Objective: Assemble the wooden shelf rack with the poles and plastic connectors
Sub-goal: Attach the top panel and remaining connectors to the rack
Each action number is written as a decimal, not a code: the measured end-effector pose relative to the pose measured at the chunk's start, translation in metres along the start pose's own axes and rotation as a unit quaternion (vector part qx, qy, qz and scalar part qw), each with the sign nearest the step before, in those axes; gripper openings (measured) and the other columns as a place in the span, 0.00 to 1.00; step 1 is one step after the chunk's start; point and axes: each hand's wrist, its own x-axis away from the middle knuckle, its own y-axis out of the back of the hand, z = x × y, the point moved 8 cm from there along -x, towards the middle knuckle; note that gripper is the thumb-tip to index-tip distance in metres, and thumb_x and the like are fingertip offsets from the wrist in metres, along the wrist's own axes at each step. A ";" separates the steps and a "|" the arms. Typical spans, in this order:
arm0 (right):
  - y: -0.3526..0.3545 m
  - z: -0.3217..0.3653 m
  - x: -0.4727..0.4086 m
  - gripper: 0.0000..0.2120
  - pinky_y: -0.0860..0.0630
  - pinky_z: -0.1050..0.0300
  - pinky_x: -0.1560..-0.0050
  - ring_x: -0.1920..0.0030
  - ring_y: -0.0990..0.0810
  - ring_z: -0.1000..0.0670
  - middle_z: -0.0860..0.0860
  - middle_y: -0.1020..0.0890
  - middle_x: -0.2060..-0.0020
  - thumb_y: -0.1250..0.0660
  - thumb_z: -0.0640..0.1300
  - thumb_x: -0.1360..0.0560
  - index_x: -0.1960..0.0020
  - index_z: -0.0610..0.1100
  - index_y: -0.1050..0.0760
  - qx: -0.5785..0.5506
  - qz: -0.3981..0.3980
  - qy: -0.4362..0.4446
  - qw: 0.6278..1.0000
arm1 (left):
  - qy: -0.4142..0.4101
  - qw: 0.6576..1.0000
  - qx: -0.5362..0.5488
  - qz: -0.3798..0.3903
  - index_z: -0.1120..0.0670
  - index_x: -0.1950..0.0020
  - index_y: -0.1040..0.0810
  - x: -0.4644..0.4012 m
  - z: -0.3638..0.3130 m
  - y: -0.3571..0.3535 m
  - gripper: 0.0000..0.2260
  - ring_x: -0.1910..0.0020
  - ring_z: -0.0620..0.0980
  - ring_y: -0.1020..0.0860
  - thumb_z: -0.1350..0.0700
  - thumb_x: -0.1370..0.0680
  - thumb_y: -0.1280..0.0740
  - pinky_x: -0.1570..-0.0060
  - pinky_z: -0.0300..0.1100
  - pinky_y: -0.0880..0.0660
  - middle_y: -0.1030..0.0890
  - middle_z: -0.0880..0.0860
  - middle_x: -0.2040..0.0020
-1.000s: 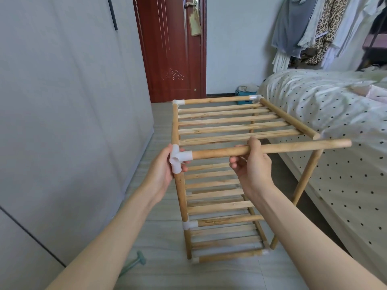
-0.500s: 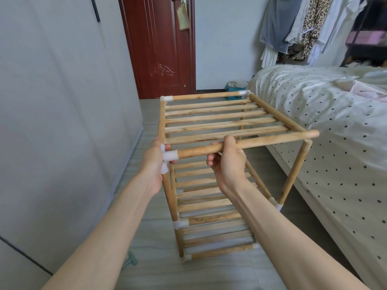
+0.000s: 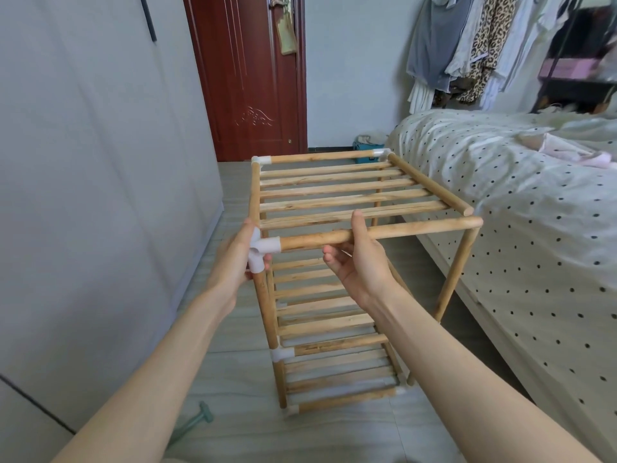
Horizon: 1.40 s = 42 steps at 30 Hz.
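Note:
A wooden shelf rack (image 3: 337, 192) with three slatted tiers stands on the floor in front of me. My left hand (image 3: 235, 259) grips the white plastic connector (image 3: 262, 250) at the near-left top corner. A front wooden pole (image 3: 410, 228) runs right from that connector. My right hand (image 3: 359, 259) holds this pole near its left part, thumb over it. The pole's right end lies over the top of the near-right upright pole (image 3: 455, 272), with no connector there. The right side rail (image 3: 430, 183) ends bare just behind it.
A bed (image 3: 534, 208) with a dotted cover stands close on the right of the rack. A grey wardrobe wall (image 3: 83, 195) runs along the left. A small green mallet (image 3: 195, 421) lies on the floor near my left arm. A red door (image 3: 247, 78) is at the back.
The front pole's right end swung in from beyond the rack and now sits over the near-right upright. Both hands kept their grip. The camera view shifted slightly.

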 end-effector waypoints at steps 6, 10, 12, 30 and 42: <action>-0.021 -0.043 0.028 0.23 0.27 0.60 0.71 0.73 0.24 0.53 0.47 0.22 0.71 0.44 0.60 0.23 0.61 0.41 0.26 0.414 0.114 0.081 0.899 | 0.007 0.990 -0.099 0.100 0.52 0.43 0.25 0.017 0.024 0.022 0.15 0.51 0.48 0.18 0.44 0.20 0.44 0.50 0.45 0.23 0.17 0.54 0.50; -0.038 -0.096 0.042 0.21 0.23 0.54 0.57 0.67 0.21 0.52 0.50 0.20 0.71 0.42 0.55 0.21 0.67 0.43 0.27 0.583 0.225 0.070 0.778 | 0.096 0.977 -0.145 0.124 0.55 0.43 0.26 0.027 0.074 0.064 0.10 0.48 0.53 0.20 0.52 0.19 0.42 0.45 0.47 0.25 0.19 0.55 0.46; -0.040 -0.131 0.047 0.17 0.24 0.55 0.54 0.64 0.21 0.53 0.50 0.18 0.66 0.42 0.53 0.21 0.64 0.46 0.26 0.599 0.270 0.022 0.754 | 0.129 0.974 -0.154 0.107 0.55 0.43 0.27 0.029 0.101 0.090 0.09 0.52 0.52 0.22 0.53 0.18 0.43 0.51 0.42 0.26 0.21 0.56 0.47; -0.024 -0.472 -0.055 0.27 0.41 0.52 0.29 0.26 0.42 0.44 0.46 0.43 0.25 0.48 0.51 0.18 0.23 0.47 0.52 0.737 0.360 -0.184 0.542 | 0.164 0.835 -0.518 0.085 0.54 0.23 0.48 -0.086 0.378 0.247 0.25 0.24 0.56 0.49 0.56 0.19 0.43 0.28 0.47 0.46 0.50 0.57 0.23; 0.036 -0.538 -0.077 0.29 0.49 0.44 0.26 0.25 0.63 0.46 0.50 0.64 0.24 0.47 0.51 0.19 0.23 0.52 0.57 0.795 0.402 -0.190 0.413 | 0.083 0.681 -0.722 0.089 0.60 0.25 0.51 -0.192 0.414 0.258 0.30 0.26 0.61 0.50 0.63 0.22 0.40 0.29 0.48 0.47 0.54 0.61 0.24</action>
